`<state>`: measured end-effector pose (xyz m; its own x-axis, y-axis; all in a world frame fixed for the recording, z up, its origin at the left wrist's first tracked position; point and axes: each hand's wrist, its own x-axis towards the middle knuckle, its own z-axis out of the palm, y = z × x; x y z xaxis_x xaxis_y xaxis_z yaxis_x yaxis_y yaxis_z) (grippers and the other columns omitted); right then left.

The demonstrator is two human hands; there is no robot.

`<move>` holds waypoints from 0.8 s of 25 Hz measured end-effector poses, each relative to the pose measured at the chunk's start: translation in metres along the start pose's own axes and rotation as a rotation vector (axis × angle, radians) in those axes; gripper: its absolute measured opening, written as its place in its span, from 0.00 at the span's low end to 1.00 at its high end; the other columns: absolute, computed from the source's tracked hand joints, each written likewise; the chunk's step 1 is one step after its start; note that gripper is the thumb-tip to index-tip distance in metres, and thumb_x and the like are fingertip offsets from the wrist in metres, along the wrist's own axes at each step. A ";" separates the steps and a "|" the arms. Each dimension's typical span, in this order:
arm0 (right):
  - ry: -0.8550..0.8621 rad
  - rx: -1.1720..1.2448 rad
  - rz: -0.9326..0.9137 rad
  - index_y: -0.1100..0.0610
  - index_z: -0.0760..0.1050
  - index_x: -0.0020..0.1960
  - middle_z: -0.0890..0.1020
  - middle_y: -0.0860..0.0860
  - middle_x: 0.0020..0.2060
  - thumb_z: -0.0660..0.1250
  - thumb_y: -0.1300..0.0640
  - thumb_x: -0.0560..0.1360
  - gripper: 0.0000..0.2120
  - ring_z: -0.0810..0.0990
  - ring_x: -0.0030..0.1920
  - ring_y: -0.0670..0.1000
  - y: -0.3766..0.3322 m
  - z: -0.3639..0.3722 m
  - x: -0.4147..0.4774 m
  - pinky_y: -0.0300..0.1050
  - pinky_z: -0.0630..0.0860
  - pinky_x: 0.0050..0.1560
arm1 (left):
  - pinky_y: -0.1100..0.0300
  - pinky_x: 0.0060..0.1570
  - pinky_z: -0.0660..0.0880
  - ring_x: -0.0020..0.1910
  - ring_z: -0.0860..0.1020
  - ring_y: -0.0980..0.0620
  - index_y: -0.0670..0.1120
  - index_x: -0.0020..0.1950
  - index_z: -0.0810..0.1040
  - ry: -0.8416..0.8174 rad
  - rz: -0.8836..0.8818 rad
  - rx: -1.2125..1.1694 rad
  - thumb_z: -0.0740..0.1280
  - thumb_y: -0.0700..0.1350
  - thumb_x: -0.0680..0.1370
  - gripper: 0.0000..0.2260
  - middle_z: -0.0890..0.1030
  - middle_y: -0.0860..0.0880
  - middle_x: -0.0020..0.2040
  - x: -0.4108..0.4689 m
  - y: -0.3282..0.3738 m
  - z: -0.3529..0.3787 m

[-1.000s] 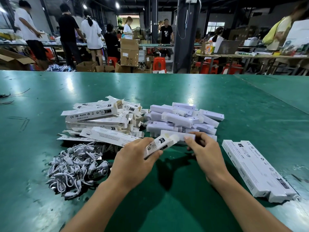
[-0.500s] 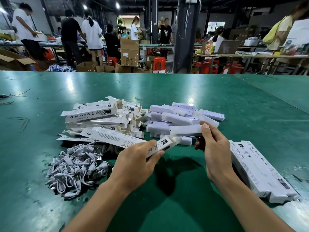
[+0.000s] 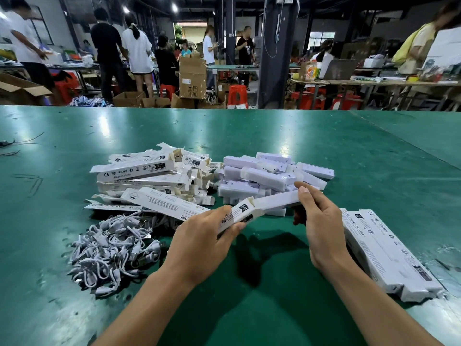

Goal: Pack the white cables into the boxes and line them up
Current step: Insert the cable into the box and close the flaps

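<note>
Left hand (image 3: 199, 245) fingers curl round a printed white box (image 3: 237, 214), right hand (image 3: 324, 226) pinches a plain white bar (image 3: 277, 200) whose end sits in the box's open end, tangled white cables (image 3: 112, 245) heaped just left on the green table (image 3: 249, 136), more boxes (image 3: 381, 248) side by side at right.

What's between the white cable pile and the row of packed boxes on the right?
Head view: the left hand gripping an open box, the right hand holding a white bar at its mouth, over bare green table.
</note>
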<state>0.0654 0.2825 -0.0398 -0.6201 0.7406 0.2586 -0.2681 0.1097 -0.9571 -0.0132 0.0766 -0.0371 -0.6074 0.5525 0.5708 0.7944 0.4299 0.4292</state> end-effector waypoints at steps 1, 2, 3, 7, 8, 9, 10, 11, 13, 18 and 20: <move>-0.011 -0.024 -0.017 0.41 0.85 0.50 0.74 0.44 0.27 0.64 0.53 0.83 0.12 0.71 0.30 0.44 0.001 -0.001 0.000 0.35 0.73 0.32 | 0.56 0.36 0.75 0.36 0.78 0.53 0.48 0.62 0.80 0.006 0.007 -0.003 0.64 0.61 0.78 0.21 0.84 0.54 0.44 0.000 0.001 0.000; -0.026 -0.046 -0.034 0.41 0.85 0.51 0.74 0.44 0.28 0.65 0.51 0.82 0.10 0.71 0.30 0.44 0.002 -0.001 -0.001 0.35 0.73 0.33 | 0.55 0.37 0.77 0.38 0.80 0.52 0.47 0.63 0.80 0.015 0.015 0.002 0.67 0.59 0.78 0.20 0.85 0.53 0.45 -0.001 0.002 0.001; -0.042 -0.057 -0.045 0.42 0.83 0.54 0.75 0.45 0.29 0.66 0.50 0.82 0.08 0.71 0.31 0.45 0.004 -0.001 -0.002 0.36 0.74 0.35 | 0.54 0.38 0.79 0.39 0.81 0.51 0.46 0.63 0.81 0.024 0.020 0.013 0.69 0.57 0.78 0.19 0.85 0.52 0.47 -0.002 0.003 0.001; -0.032 -0.053 -0.013 0.50 0.77 0.53 0.80 0.46 0.33 0.70 0.46 0.79 0.08 0.74 0.31 0.46 0.008 0.002 -0.004 0.48 0.75 0.39 | 0.53 0.36 0.80 0.37 0.82 0.51 0.47 0.61 0.82 0.057 0.045 0.028 0.72 0.55 0.77 0.17 0.86 0.52 0.45 -0.002 0.004 0.000; -0.028 -0.062 -0.004 0.51 0.77 0.52 0.81 0.46 0.32 0.72 0.45 0.78 0.11 0.75 0.30 0.46 0.007 0.003 -0.005 0.48 0.75 0.39 | 0.53 0.35 0.80 0.36 0.81 0.51 0.47 0.61 0.82 0.057 0.057 0.027 0.71 0.55 0.77 0.17 0.85 0.53 0.44 -0.003 0.004 0.000; -0.033 -0.070 -0.004 0.52 0.77 0.52 0.82 0.47 0.33 0.72 0.44 0.76 0.13 0.76 0.30 0.47 0.004 0.004 -0.007 0.48 0.75 0.38 | 0.53 0.34 0.79 0.35 0.81 0.52 0.47 0.61 0.82 0.051 0.067 0.025 0.70 0.56 0.77 0.17 0.85 0.53 0.44 -0.003 0.004 0.000; -0.047 -0.082 -0.017 0.51 0.77 0.52 0.83 0.47 0.34 0.73 0.41 0.75 0.15 0.77 0.31 0.47 0.001 0.006 -0.010 0.47 0.76 0.38 | 0.53 0.34 0.79 0.35 0.80 0.52 0.48 0.62 0.81 0.041 0.076 0.017 0.68 0.57 0.78 0.17 0.85 0.54 0.44 -0.003 0.006 0.000; -0.075 -0.108 -0.048 0.50 0.79 0.51 0.84 0.48 0.37 0.72 0.39 0.73 0.16 0.80 0.34 0.47 -0.002 0.008 -0.014 0.45 0.78 0.39 | 0.53 0.34 0.78 0.35 0.79 0.52 0.48 0.63 0.81 0.027 0.079 0.005 0.66 0.57 0.79 0.18 0.84 0.54 0.43 -0.003 0.008 0.001; -0.161 -0.204 -0.144 0.48 0.81 0.47 0.83 0.45 0.43 0.71 0.37 0.71 0.15 0.82 0.40 0.44 -0.007 0.015 -0.025 0.38 0.78 0.42 | 0.53 0.35 0.77 0.35 0.78 0.53 0.50 0.63 0.80 0.017 0.080 -0.007 0.64 0.57 0.80 0.16 0.83 0.55 0.42 -0.004 0.009 0.003; -0.265 -0.253 -0.215 0.42 0.81 0.55 0.76 0.42 0.59 0.70 0.39 0.72 0.14 0.82 0.50 0.45 -0.013 0.027 -0.040 0.34 0.77 0.46 | 0.58 0.33 0.76 0.33 0.77 0.57 0.47 0.55 0.78 0.141 -0.005 -0.109 0.68 0.52 0.79 0.10 0.81 0.56 0.39 -0.001 0.009 0.002; -0.242 -0.209 -0.177 0.40 0.77 0.60 0.78 0.42 0.58 0.69 0.40 0.74 0.15 0.83 0.47 0.46 -0.013 0.025 -0.040 0.37 0.78 0.45 | 0.66 0.29 0.71 0.30 0.76 0.58 0.49 0.52 0.76 0.286 -0.097 -0.226 0.66 0.55 0.81 0.09 0.77 0.58 0.33 0.004 0.011 -0.003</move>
<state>0.0751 0.2346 -0.0340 -0.7407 0.5227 0.4221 -0.2461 0.3736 -0.8944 -0.0068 0.0815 -0.0282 -0.6784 0.2817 0.6785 0.7344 0.2845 0.6162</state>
